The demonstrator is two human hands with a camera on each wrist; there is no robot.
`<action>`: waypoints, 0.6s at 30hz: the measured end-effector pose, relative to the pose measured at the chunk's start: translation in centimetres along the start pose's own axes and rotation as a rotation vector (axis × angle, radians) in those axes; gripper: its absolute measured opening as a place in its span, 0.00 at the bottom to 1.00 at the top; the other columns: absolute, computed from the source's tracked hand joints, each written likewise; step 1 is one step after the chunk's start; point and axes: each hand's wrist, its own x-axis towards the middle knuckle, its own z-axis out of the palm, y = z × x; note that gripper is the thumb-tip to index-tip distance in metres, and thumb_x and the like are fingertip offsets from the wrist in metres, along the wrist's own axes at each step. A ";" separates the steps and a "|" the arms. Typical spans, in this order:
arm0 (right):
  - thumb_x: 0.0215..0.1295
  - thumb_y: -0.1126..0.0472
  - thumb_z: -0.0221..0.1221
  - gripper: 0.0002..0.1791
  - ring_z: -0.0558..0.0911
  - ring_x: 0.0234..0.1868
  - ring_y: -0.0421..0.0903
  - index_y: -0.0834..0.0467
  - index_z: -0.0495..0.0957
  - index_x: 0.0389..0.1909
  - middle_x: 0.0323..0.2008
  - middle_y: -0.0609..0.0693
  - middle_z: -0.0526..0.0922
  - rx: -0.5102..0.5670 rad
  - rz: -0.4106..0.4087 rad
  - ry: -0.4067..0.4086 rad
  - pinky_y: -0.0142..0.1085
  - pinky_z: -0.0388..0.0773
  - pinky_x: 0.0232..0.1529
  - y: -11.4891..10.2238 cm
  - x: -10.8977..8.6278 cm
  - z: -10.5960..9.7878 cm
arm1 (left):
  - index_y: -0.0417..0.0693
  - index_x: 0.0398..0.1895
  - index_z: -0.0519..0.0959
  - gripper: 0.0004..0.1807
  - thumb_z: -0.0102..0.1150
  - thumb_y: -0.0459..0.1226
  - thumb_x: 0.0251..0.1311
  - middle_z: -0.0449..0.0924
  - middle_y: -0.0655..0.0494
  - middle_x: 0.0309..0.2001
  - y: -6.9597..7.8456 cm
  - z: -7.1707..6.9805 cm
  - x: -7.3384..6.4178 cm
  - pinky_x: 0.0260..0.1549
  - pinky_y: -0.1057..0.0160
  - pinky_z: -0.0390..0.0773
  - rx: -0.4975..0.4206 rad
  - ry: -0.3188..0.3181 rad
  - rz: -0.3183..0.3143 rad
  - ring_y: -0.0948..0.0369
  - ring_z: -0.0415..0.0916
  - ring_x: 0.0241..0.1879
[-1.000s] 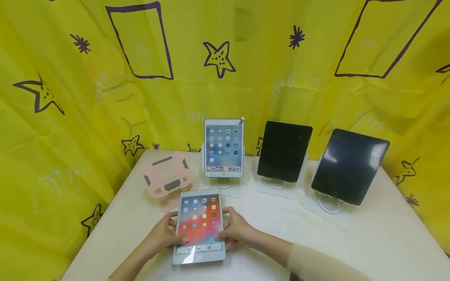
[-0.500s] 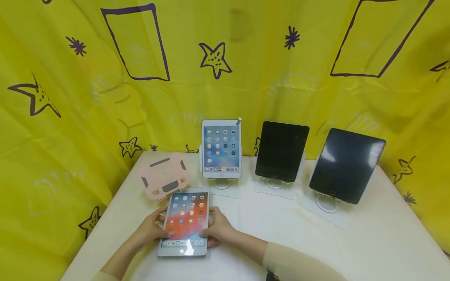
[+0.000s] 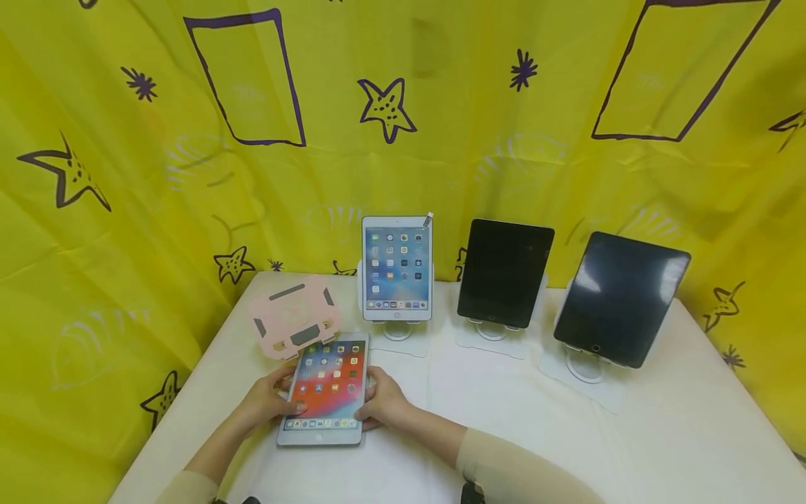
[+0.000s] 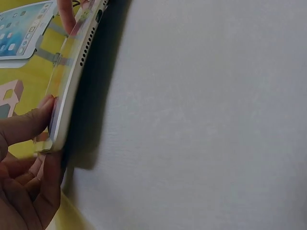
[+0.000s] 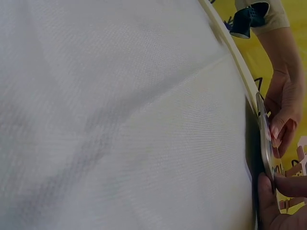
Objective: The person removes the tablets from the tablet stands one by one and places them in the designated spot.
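Both hands hold a white tablet (image 3: 330, 383) with a lit red and blue screen at the left front of the table. My left hand (image 3: 269, 400) grips its left edge, thumb on the glass and fingers beneath. On the opposite edge my right hand (image 3: 383, 400) pinches it the same way. The tablet's edge (image 4: 72, 91) stands off the cloth and casts a shadow in the left wrist view. Its far end overlaps the foot of a pink tablet stand (image 3: 294, 316), which bears no tablet.
Along the back stand three tablets on stands: a white lit one (image 3: 398, 269), a black dark one (image 3: 506, 273) and another black one (image 3: 622, 299) at the right. A yellow patterned curtain (image 3: 466, 105) hangs behind the white-covered table (image 3: 516, 413).
The hands have carried the tablet leftward and a little farther from the body, up to the pink stand. The view has shifted slightly; the other tablets stay put.
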 end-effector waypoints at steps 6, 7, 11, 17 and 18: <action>0.41 0.85 0.61 0.43 0.78 0.24 0.46 0.69 0.61 0.64 0.27 0.56 0.72 -0.006 -0.019 0.001 0.40 0.82 0.24 -0.2 0.3 0.0 | 0.27 0.61 0.61 0.45 0.75 0.34 0.40 0.71 0.36 0.43 0.2 -0.2 0.1 0.31 0.62 0.80 0.047 0.047 -0.007 0.50 0.71 0.39; 0.41 0.85 0.61 0.43 0.77 0.24 0.46 0.70 0.61 0.64 0.27 0.56 0.72 -0.019 -0.023 -0.001 0.40 0.82 0.24 -0.2 0.3 0.1 | 0.26 0.60 0.62 0.44 0.75 0.34 0.40 0.71 0.37 0.42 0.2 -0.2 0.1 0.31 0.62 0.80 0.046 0.048 -0.005 0.51 0.71 0.38; 0.41 0.83 0.63 0.43 0.75 0.25 0.44 0.72 0.61 0.63 0.27 0.56 0.71 -0.103 -0.053 -0.003 0.37 0.82 0.24 -0.3 0.3 0.2 | 0.27 0.57 0.66 0.40 0.75 0.32 0.40 0.73 0.39 0.40 0.2 -0.2 0.0 0.31 0.63 0.79 0.058 0.060 0.004 0.53 0.72 0.36; 0.42 0.80 0.64 0.39 0.75 0.26 0.43 0.78 0.62 0.60 0.26 0.55 0.70 -0.244 -0.103 0.014 0.32 0.79 0.22 -0.5 -0.1 0.4 | 0.28 0.56 0.69 0.40 0.76 0.35 0.39 0.74 0.35 0.44 0.4 -0.2 0.2 0.36 0.59 0.79 0.129 0.090 0.002 0.48 0.71 0.39; 0.43 0.79 0.64 0.36 0.75 0.26 0.43 0.78 0.64 0.58 0.26 0.55 0.70 -0.260 -0.115 0.010 0.32 0.79 0.22 -0.5 -0.1 0.5 | 0.29 0.56 0.69 0.39 0.76 0.36 0.39 0.73 0.34 0.44 0.4 -0.1 0.2 0.36 0.58 0.79 0.140 0.097 -0.002 0.47 0.70 0.40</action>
